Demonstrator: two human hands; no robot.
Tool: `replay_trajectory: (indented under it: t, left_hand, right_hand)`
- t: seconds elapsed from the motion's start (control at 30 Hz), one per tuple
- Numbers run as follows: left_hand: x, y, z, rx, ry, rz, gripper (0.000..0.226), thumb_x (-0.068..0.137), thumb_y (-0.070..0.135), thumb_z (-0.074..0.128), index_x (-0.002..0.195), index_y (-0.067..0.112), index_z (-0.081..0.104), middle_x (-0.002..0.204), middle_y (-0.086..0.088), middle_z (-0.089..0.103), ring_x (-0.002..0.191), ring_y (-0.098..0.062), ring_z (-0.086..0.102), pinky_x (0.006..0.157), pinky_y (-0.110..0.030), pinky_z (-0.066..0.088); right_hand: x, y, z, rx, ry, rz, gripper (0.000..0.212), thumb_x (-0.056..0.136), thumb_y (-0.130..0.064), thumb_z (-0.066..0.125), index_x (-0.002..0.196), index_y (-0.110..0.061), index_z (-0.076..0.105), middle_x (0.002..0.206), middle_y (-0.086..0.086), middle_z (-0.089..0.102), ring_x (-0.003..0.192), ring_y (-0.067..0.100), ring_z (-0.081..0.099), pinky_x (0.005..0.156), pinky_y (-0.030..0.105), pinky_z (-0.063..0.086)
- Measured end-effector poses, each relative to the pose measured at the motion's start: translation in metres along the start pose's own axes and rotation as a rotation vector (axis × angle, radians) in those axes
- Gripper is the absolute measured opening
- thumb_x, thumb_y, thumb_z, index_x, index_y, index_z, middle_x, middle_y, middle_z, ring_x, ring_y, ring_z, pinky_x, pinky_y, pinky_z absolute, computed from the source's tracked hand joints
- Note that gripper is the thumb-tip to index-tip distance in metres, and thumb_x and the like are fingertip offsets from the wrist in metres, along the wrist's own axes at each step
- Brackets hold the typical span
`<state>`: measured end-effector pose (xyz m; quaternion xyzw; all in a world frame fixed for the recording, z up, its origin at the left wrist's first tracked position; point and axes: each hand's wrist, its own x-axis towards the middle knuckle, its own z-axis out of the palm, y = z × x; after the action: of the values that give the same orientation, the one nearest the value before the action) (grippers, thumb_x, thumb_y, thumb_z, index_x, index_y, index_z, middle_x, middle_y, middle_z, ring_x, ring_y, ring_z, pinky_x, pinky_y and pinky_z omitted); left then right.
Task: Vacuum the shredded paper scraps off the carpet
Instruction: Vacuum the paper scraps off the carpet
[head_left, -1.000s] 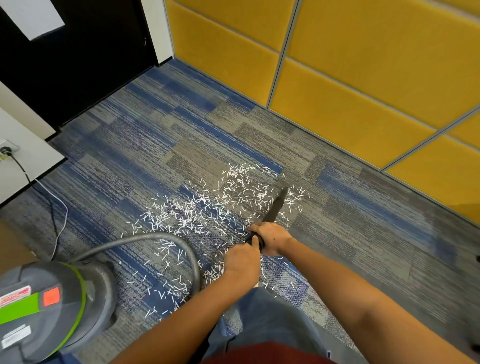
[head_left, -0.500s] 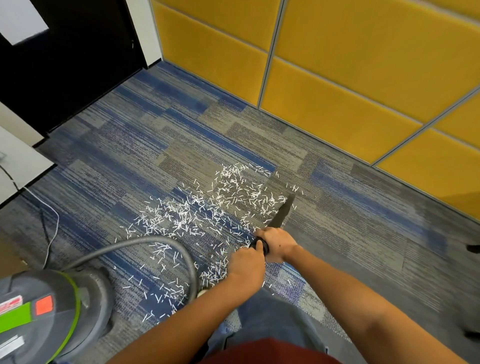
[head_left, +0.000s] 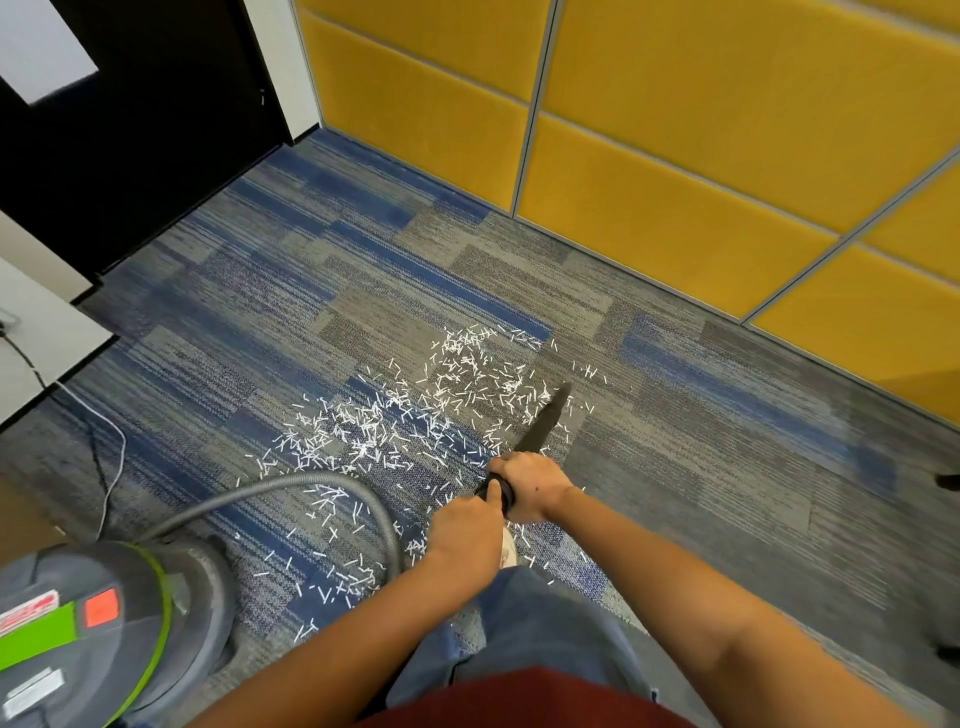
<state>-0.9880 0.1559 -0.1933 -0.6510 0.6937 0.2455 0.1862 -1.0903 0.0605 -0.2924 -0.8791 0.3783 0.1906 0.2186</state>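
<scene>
Paper scraps (head_left: 415, 415): short white shreds scattered on the blue-and-grey carpet (head_left: 727, 441) at the centre of view. The scatter runs from 12 o'clock, near the yellow wall panels (head_left: 675, 156), down to 7 o'clock beside the vacuum cleaner (head_left: 104, 634). A few stray shreds lie at 3 o'clock, beyond the main patch.

Nozzle (head_left: 545, 421): black and tapered, angled down towards 1 o'clock. Its tip sits on the carpet at the right edge of the scatter, among the shreds.

Right hand (head_left: 530, 486): fingers clamped round the near end of the nozzle, knuckles up.

Left hand (head_left: 462, 540): directly behind the right and touching it. The thumb lies forward along the black collar and the fingers curl under it, their tips hidden.

Vacuum cleaner: grey canister with green trim and a red button, at 8 o'clock. Closed; contents cannot be seen. A grey hose (head_left: 311, 486) arcs from it across the shreds and passes behind the left forearm.

Cable (head_left: 111, 452): trails on the carpet at 9 o'clock.
</scene>
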Motion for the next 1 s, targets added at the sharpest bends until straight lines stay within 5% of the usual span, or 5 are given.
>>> replay_trajectory:
  t: [1.0]
  left_hand:
    - [-0.013, -0.006, 0.008, 0.023, -0.037, 0.048, 0.068, 0.094, 0.006, 0.044, 0.151, 0.01, 0.008, 0.124, -0.015, 0.055, 0.114, -0.03, 0.054, 0.087, -0.037, 0.045]
  right_hand:
    - [-0.015, -0.014, 0.01, 0.048, -0.052, 0.087, 0.024, 0.082, -0.021, 0.06, 0.104, -0.012, 0.056, 0.098, 0.009, 0.063, 0.092, 0.026, 0.062, 0.081, 0.04, 0.054]
